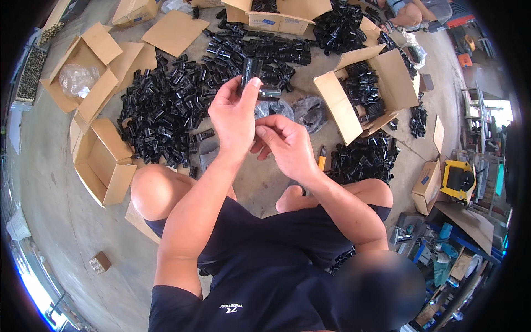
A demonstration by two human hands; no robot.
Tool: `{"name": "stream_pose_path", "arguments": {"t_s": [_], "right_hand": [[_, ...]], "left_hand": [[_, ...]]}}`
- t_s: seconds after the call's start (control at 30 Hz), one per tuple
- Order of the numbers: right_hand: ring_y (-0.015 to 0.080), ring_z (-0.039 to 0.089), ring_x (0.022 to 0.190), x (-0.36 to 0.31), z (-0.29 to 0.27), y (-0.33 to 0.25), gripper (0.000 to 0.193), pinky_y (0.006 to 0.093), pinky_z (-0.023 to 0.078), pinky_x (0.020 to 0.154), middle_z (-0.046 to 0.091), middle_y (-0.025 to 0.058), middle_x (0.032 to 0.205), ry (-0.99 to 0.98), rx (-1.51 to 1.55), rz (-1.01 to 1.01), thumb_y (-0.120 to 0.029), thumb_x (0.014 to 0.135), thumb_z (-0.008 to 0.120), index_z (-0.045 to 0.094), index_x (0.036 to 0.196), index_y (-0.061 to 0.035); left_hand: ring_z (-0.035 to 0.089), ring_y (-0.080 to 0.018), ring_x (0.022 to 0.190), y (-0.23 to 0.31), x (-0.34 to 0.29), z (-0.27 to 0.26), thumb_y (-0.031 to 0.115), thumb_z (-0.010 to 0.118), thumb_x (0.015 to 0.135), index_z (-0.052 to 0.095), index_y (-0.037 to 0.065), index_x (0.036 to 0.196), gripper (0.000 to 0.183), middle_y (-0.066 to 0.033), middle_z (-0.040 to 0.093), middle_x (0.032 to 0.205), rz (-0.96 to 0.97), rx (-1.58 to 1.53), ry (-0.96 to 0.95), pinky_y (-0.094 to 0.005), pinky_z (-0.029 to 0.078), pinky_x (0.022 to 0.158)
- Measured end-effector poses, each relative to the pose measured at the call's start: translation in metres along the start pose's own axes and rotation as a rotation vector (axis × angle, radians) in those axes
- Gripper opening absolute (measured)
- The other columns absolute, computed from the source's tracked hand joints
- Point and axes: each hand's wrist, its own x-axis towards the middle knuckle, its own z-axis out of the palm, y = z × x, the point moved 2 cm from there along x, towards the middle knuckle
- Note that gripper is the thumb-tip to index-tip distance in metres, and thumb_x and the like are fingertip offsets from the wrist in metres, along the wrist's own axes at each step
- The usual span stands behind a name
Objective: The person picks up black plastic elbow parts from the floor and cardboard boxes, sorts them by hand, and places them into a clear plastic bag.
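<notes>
Raised in front of me, my left hand (232, 113) grips a glossy black pipe joint (252, 68) between thumb and fingers. One tube-like part of the joint points up, and another sticks out to the right. Just below and to the right is my right hand (285, 145), close to the left wrist. Its thumb and fingers are curled together in a pinch, and whatever may be between them is hidden. A large heap of similar black joints (160, 110) lies on the floor beyond my left knee. A smaller pile (365, 160) is near my right knee.
An open cardboard box (399, 83) with black joints stands at the right, another box (279, 23) at the far side. Opened cartons (105, 160) line the left. A yellow-handled tool (322, 159) and clear plastic bags (310, 113) lie ahead. Another person's leg (406, 15) shows far right.
</notes>
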Motion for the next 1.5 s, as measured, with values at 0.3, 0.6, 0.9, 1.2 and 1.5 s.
{"name": "stream_pose_path", "arguments": {"t_s": [0.3, 0.6, 0.9, 1.2, 1.5], "right_hand": [[0.0123, 0.068, 0.079, -0.012, -0.023, 0.008, 0.020, 0.0269, 0.058, 0.068, 0.070, 0.0082, 0.095, -0.098, 0.004, 0.115, -0.003, 0.100, 0.058, 0.063, 0.116, 0.0073], [0.0050, 0.055, 0.064, -0.016, -0.080, -0.040, 0.028, 0.0197, 0.048, 0.058, 0.065, 0.0010, 0.089, 0.264, -0.197, -0.196, 0.001, 0.097, 0.062, 0.065, 0.124, -0.0012], [0.0065, 0.058, 0.071, -0.007, -0.100, -0.034, 0.021, 0.0202, 0.048, 0.064, 0.065, 0.0023, 0.096, 0.251, -0.351, -0.322, 0.003, 0.096, 0.062, 0.070, 0.115, 0.0000], [0.0097, 0.065, 0.076, -0.005, -0.099, -0.023, 0.016, 0.0232, 0.053, 0.066, 0.069, 0.0063, 0.097, 0.268, -0.340, -0.374, 0.005, 0.093, 0.064, 0.071, 0.106, 0.0006], [0.0260, 0.069, 0.077, 0.000, -0.092, -0.019, 0.014, 0.0316, 0.055, 0.067, 0.069, 0.0123, 0.095, 0.296, -0.701, -0.679, 0.002, 0.089, 0.068, 0.071, 0.102, -0.0013]], "left_hand": [[0.063, -0.0053, 0.081, -0.010, -0.012, 0.019, 0.009, 0.075, 0.091, 0.065, -0.009, 0.116, 0.032, -0.0070, 0.072, 0.095, 0.059, 0.129, -0.104, -0.0195, 0.051, 0.070], [0.073, -0.0282, 0.085, -0.014, -0.008, 0.015, 0.012, 0.084, 0.077, 0.069, 0.000, 0.108, 0.036, -0.0160, 0.073, 0.100, 0.754, 0.828, -0.244, -0.0345, 0.058, 0.074], [0.072, -0.0315, 0.089, -0.024, -0.017, 0.027, 0.011, 0.085, 0.073, 0.067, 0.002, 0.107, 0.039, -0.0151, 0.073, 0.100, 0.963, 0.935, -0.362, -0.0368, 0.059, 0.076], [0.072, -0.0317, 0.090, -0.028, -0.020, 0.033, 0.010, 0.085, 0.073, 0.067, 0.002, 0.107, 0.040, -0.0155, 0.072, 0.101, 0.919, 0.920, -0.402, -0.0367, 0.059, 0.076], [0.072, -0.0307, 0.091, -0.024, -0.025, 0.034, 0.006, 0.085, 0.068, 0.067, 0.002, 0.107, 0.043, -0.0143, 0.072, 0.102, 0.962, 0.934, -0.416, -0.0359, 0.060, 0.077]]}}
